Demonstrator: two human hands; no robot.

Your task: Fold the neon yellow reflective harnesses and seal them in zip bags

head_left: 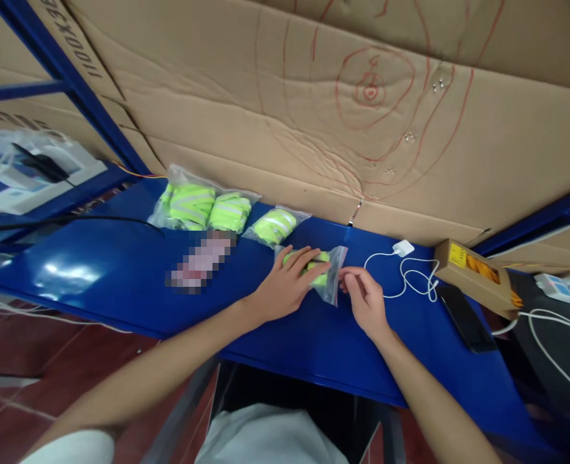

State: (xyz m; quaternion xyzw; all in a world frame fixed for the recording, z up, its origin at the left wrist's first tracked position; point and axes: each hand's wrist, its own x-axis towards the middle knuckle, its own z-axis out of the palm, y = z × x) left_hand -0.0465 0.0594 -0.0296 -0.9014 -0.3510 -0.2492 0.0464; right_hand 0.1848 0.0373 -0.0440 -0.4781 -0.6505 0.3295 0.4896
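Observation:
A clear zip bag [333, 283] with a folded neon-yellow reflective vest or strap inside lies on the blue table in front of me. My left hand [289, 280] rests flat over this bag, fingers stretched out and covering much of it. At the bag's right edge, the thumb and fingers of my right hand [362, 293] are pinched together on the zip strip. Farther back on the left are three similar bags: a large bag [191, 203], a middle bag [230, 212] and a smaller bag [275, 225].
A blurred-out pinkish item [202, 261] lies left of my hands. On the right are a white charger [403, 248] with its cable, a black phone [466, 319] and a cardboard box [478, 277]. A cardboard wall [217, 96] with red rings stands behind the table [120, 277].

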